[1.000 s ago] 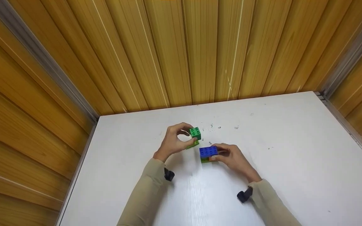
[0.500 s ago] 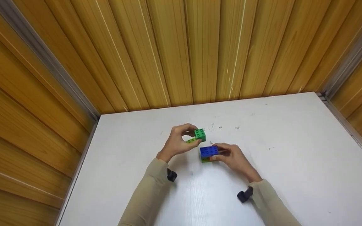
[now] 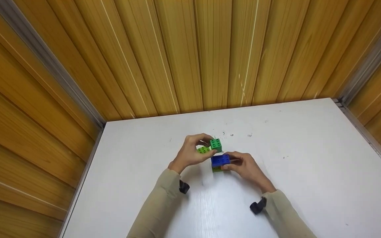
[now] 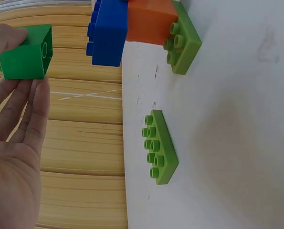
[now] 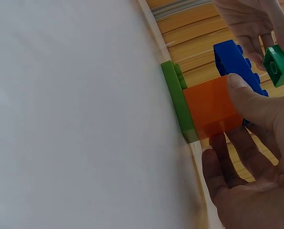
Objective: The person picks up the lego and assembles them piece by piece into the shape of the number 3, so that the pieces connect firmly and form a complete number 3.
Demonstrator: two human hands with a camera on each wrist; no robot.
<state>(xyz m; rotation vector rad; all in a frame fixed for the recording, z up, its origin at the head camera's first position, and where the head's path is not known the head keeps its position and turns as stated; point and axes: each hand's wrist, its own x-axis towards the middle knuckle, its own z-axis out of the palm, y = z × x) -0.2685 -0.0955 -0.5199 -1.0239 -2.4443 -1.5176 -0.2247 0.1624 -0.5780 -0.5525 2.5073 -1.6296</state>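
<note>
My left hand [image 3: 192, 151] pinches a green square toy brick [image 3: 216, 144] between thumb and fingers, its hollow underside showing in the left wrist view. The brick is held up just behind and above a small stack. That stack has a light green plate [image 5: 180, 105] at the bottom, an orange brick [image 5: 211, 107] on one end of it, and a long blue brick [image 3: 220, 160] on top, which overhangs the plate. My right hand [image 3: 245, 165] grips the stack, thumb on the orange and blue bricks. A separate light green plate [image 4: 160, 148] lies on the table, partly behind my left hand in the head view.
Everything stands on a white table [image 3: 144, 158] with a few dark scuff marks [image 3: 232, 135] behind the stack. Wood-patterned panel walls [image 3: 184, 56] rise at the back and both sides.
My left hand has moved right with the green brick, bringing it close over the back of the blue brick. The right hand and its stack stay almost still.
</note>
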